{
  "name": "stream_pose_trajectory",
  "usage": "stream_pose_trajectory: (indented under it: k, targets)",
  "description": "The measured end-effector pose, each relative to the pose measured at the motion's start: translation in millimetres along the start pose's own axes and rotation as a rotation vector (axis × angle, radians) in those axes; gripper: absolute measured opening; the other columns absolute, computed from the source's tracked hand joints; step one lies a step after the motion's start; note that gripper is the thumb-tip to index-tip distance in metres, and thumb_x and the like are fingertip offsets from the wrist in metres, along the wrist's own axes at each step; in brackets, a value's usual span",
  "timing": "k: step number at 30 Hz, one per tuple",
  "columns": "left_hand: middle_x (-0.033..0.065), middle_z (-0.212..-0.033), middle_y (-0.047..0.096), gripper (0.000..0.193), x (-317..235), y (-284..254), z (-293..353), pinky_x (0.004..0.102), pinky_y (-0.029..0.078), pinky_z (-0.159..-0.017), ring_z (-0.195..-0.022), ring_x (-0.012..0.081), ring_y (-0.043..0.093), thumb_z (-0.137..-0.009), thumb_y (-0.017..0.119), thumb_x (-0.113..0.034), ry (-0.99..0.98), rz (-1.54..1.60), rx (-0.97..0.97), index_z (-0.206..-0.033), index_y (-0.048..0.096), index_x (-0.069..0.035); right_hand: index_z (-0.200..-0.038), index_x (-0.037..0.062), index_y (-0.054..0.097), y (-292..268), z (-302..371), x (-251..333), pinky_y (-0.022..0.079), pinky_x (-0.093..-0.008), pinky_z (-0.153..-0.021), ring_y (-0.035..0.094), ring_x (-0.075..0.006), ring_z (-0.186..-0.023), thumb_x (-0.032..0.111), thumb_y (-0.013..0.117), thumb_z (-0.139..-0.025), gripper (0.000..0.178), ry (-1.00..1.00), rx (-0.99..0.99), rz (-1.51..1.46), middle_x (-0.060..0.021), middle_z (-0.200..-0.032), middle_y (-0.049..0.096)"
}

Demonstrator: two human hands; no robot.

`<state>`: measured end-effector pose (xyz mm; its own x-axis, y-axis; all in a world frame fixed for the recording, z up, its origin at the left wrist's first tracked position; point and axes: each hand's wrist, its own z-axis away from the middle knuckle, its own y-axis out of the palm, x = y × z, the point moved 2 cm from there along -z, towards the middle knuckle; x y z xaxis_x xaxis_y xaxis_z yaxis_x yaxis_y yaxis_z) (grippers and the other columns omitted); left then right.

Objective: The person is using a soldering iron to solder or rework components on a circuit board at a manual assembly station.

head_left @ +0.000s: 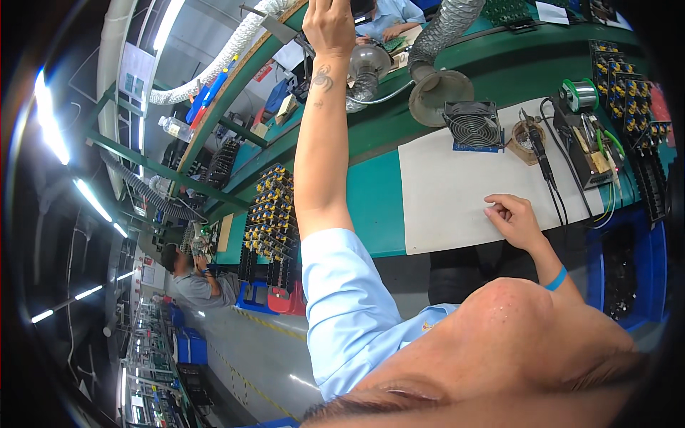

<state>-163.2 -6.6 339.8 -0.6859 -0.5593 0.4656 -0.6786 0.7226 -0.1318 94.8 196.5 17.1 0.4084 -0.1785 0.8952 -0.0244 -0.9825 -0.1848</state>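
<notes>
My left hand [329,30] is raised at the top edge, its arm stretched up past the bench. Its fingers are bent together and partly cut off by the edge, so what they grip is hidden. My right hand [515,221] hovers over the near edge of a white sheet [442,178], fingers loosely curled and slightly apart, with nothing in them. Beyond it lie a soldering iron [540,153] beside its round holder [526,140], and a small black fan [472,124]. A dark soldering station [581,143] stands to the right, a green solder spool [579,95] on it.
Racks of boards with yellow and blue parts stand left [271,214] and right [624,89]. A funnel-ended exhaust duct [441,96] hangs over the green bench [374,200]. Blue bins [628,264] sit below right. Co-workers sit across [391,21] and far left [196,282].
</notes>
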Motion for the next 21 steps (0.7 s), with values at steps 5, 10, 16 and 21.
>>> stream_pose_trajectory:
  k: [5, 10, 16, 21]
  targets:
    - [0.0054, -0.107, 0.066, 0.018, -2, 2, -3, 0.0346, 0.051, -0.083, -0.096, 0.0262, 0.064, -0.083, 0.066, -0.006, 0.069, -0.142, 0.038, -0.102, 0.066, -0.009, -0.100, -0.0030, 0.070, 1, 1, 0, 0.040, -0.0250, -0.052, 0.047, -0.0135, -0.056, 0.002, 0.069, -0.082, 0.019, 0.006, -0.006, -0.003, -0.0073, -0.072, 0.064]
    - [0.0061, -0.106, 0.066, 0.018, -17, -24, -26, 0.0346, 0.051, -0.081, -0.094, 0.0275, 0.064, -0.086, 0.064, -0.006, 0.077, -0.167, 0.033, -0.103, 0.066, -0.008, -0.100, -0.0032, 0.070, 0, -1, 1, 0.040, -0.0243, -0.052, 0.047, -0.0128, -0.056, 0.002, 0.069, -0.082, 0.019, -0.018, 0.002, 0.009, -0.0067, -0.072, 0.063]
    - [0.0054, -0.093, 0.066, 0.012, -6, -11, -28, 0.0346, 0.049, -0.068, -0.078, 0.0225, 0.061, -0.088, 0.071, -0.014, 0.034, -0.261, 0.027, -0.100, 0.069, -0.011, -0.100, -0.0025, 0.070, -2, 0, -7, 0.040, -0.0230, -0.053, 0.048, -0.0118, -0.057, 0.001, 0.069, -0.082, 0.018, -0.023, -0.044, 0.037, -0.0058, -0.073, 0.063]
    - [0.0068, -0.091, 0.068, 0.008, 29, 27, -17, 0.0376, 0.052, -0.071, -0.080, 0.0253, 0.063, -0.090, 0.068, -0.012, -0.112, -0.262, 0.051, -0.097, 0.068, -0.010, -0.100, 0.0019, 0.071, -6, 5, -13, 0.044, -0.0262, -0.054, 0.054, -0.0153, -0.057, 0.005, 0.072, -0.082, 0.018, -0.064, -0.083, 0.112, -0.0067, -0.075, 0.066]
